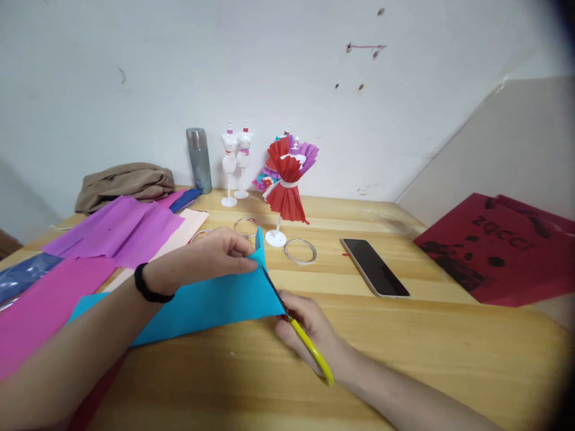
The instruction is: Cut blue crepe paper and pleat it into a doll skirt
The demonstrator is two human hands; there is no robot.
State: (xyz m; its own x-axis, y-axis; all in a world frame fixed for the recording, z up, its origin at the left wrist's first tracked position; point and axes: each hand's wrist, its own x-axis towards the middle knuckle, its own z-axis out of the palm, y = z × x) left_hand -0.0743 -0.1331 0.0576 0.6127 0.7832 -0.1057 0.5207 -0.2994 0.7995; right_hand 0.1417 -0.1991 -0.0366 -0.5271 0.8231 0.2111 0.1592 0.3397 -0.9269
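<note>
A long strip of blue crepe paper [211, 305] stretches over the table's near left part. My left hand [220, 254] pinches its right end between thumb and fingers, where a folded corner stands up. Yellow-handled scissors [309, 347] are in my right hand [309, 329], their blades pointing up and left along the paper's right edge, just below my left fingertips. Paper partly hides the blades. Beyond my hands stands a small white dress form [275, 238] wearing a red pleated paper dress [287, 200].
Purple paper [121, 230] and pink paper [58, 305] lie at left, near brown cloth [126, 184]. Behind are a thermos [199, 161] and white mini mannequins [229, 161]. Wire rings [300, 251], a phone [375, 267] and a red paper bag [489, 257] lie rightward.
</note>
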